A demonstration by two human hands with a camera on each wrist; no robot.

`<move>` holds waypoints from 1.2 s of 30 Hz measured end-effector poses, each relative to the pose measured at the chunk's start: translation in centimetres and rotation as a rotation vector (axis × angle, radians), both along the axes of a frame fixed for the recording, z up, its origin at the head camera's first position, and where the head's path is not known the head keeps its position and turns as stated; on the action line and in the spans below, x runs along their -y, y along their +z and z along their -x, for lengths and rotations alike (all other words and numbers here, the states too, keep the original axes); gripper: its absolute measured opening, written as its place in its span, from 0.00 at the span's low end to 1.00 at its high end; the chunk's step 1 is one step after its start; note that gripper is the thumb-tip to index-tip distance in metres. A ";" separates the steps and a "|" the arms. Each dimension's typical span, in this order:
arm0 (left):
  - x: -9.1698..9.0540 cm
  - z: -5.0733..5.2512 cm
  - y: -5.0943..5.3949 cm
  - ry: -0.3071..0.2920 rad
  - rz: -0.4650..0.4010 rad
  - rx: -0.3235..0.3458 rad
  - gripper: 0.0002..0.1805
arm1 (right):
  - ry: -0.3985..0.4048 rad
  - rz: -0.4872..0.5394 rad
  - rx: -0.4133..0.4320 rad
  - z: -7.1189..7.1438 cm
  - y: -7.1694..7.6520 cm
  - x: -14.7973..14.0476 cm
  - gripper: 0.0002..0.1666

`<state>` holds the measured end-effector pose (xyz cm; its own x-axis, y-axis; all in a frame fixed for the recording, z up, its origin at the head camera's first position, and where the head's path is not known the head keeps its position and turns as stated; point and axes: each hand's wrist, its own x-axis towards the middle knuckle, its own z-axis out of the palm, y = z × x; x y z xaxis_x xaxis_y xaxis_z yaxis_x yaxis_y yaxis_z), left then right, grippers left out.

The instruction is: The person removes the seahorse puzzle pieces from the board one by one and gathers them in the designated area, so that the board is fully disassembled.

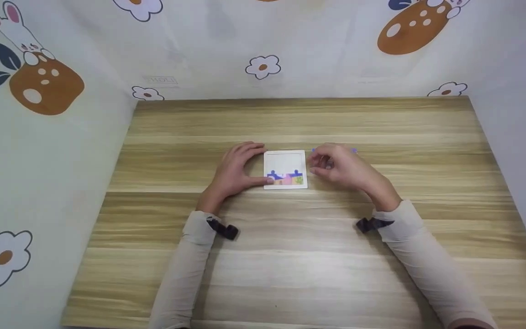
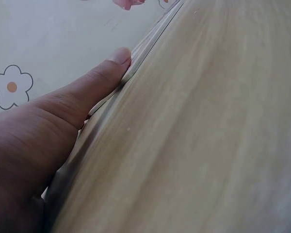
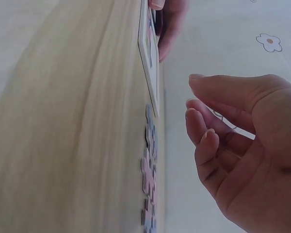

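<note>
A small square jigsaw puzzle board [image 1: 286,161] with a white border lies flat on the table, its lower strip filled with joined jigsaw pieces [image 1: 286,179] in blue, pink and yellow. My left hand [image 1: 234,171] rests at its left side, the straight thumb on the lower left corner and the fingertips by the upper left one. Just right of the board, my right hand [image 1: 343,167] hovers above the table. Its fingers are loosely bent, with a gap to the thumb and nothing between. Several loose jigsaw pieces [image 3: 149,179] lie below it, mostly hidden in the head view.
The wood-grain table [image 1: 299,269] meets a pale wall covering [image 1: 199,59] with flower and rabbit prints at the back and both sides. A black strap-on device [image 1: 226,230] sits on the left wrist, another black device [image 1: 369,225] on the right.
</note>
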<state>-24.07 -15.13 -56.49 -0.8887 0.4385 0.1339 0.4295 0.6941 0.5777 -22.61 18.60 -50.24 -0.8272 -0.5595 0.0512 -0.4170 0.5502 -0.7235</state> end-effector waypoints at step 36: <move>0.0 0.0 -0.1 0.017 0.020 -0.018 0.52 | 0.119 -0.110 0.032 -0.1 -0.5 8.3 0.21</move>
